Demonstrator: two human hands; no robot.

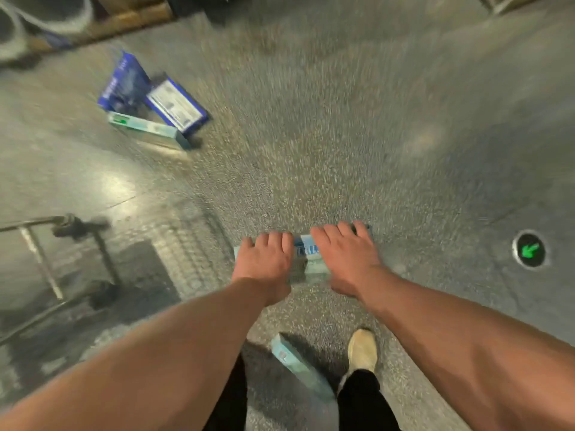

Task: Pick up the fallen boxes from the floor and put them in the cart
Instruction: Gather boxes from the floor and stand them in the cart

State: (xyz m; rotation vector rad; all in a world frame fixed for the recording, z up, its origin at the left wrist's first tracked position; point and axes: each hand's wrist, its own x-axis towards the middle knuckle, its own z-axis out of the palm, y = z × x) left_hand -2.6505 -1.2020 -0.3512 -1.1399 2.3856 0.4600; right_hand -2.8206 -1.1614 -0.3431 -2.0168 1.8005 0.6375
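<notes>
A pale teal and blue box (308, 255) is held out in front of me above the speckled floor. My left hand (266, 262) grips its left end and my right hand (348, 259) grips its right end, fingers curled over the far edge. Another teal box (298, 365) lies on the floor between my legs. Three more boxes lie in a heap at the upper left: a dark blue one (123, 82), a blue and white one (175, 104) and a teal one (146, 126). The cart (43, 269) shows at the left as a metal frame with black wheels.
A round floor marker with a green arrow (530, 250) sits at the right. My shoe (362, 349) stands beside the near box. Wooden pallets and white hoses (46, 23) line the far upper left. Checker-plate flooring (174, 244) lies beside the cart.
</notes>
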